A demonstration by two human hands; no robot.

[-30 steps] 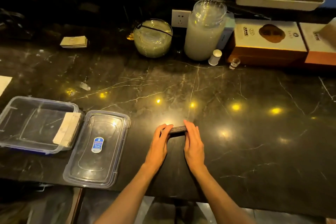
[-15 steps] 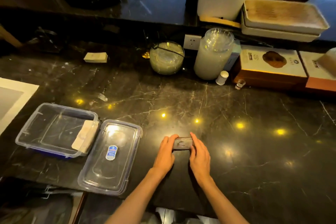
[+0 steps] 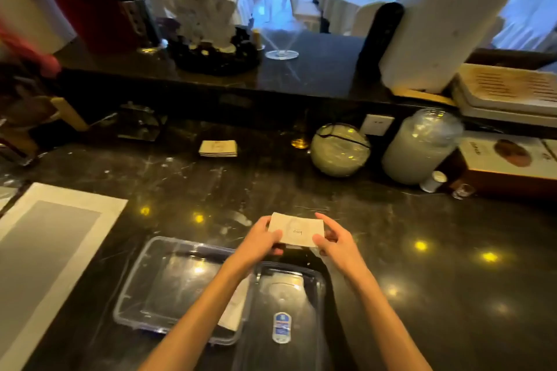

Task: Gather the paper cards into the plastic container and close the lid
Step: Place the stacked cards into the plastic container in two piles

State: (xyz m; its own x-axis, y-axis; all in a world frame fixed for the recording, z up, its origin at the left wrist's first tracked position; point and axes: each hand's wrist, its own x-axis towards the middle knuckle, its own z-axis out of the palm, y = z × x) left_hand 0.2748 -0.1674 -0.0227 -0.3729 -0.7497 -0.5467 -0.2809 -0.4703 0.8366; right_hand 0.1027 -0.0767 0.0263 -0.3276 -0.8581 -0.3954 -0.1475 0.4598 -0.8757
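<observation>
A stack of pale paper cards [image 3: 297, 232] is held between my left hand [image 3: 261, 239] and my right hand [image 3: 334, 241], lifted above the far edge of the clear lid [image 3: 289, 304]. The lid lies flat with a blue sticker, right of the open clear plastic container [image 3: 168, 283]. More cards [image 3: 233, 309] lean inside the container's right end, partly hidden by my left forearm. Another small stack of cards [image 3: 218, 148] lies at the back of the dark marble counter [image 3: 422, 265].
A grey and white mat [image 3: 45, 250] lies at the left. A round glass bowl [image 3: 340, 149], a tall lidded jar [image 3: 419, 147], a small bottle [image 3: 434, 181] and boxes [image 3: 509, 159] line the back right. A raised shelf behind holds a white coral ornament [image 3: 202, 0].
Both hands have lifted the card stack off the counter and turned it face up, carrying it left over the lid. The camera has tilted up and shifted.
</observation>
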